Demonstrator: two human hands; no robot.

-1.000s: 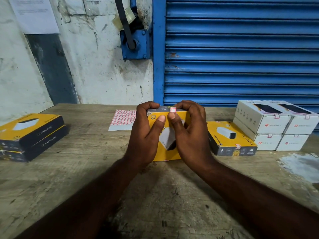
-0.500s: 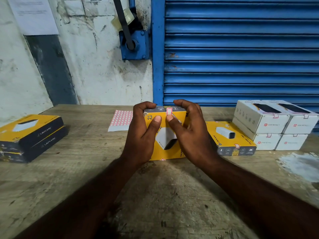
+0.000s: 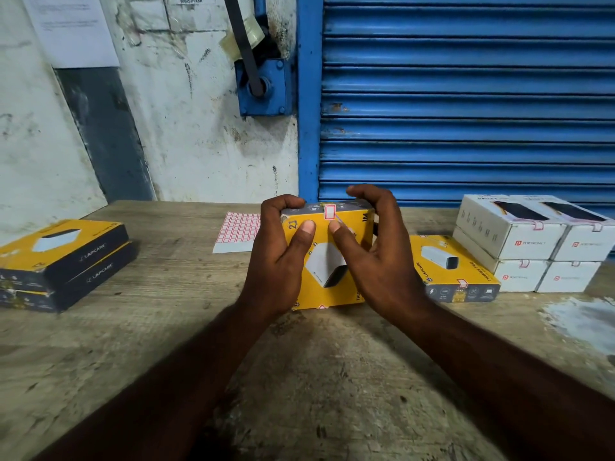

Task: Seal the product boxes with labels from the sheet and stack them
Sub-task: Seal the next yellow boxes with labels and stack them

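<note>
A yellow product box [image 3: 327,261] stands tilted on its near edge at the table's middle. My left hand [image 3: 278,257] grips its left side, thumb flat on the yellow face. My right hand [image 3: 379,257] cups the right side, its thumb just below a red-bordered white label [image 3: 329,212] that is stuck over the top edge. The label sheet [image 3: 237,231] lies flat behind my left hand. A second yellow box [image 3: 449,267], with a label on its front edge, lies flat to the right.
Two yellow and black boxes [image 3: 63,261] are stacked at the left. Several white boxes [image 3: 532,242] with labels stand stacked at the right, against a blue roller shutter [image 3: 466,94]. A pale patch [image 3: 585,321] marks the wooden table [image 3: 299,377] at right.
The box has tipped a little more upright. My right fingers have loosened and lifted off the top, and both thumbs have slid down from the label.
</note>
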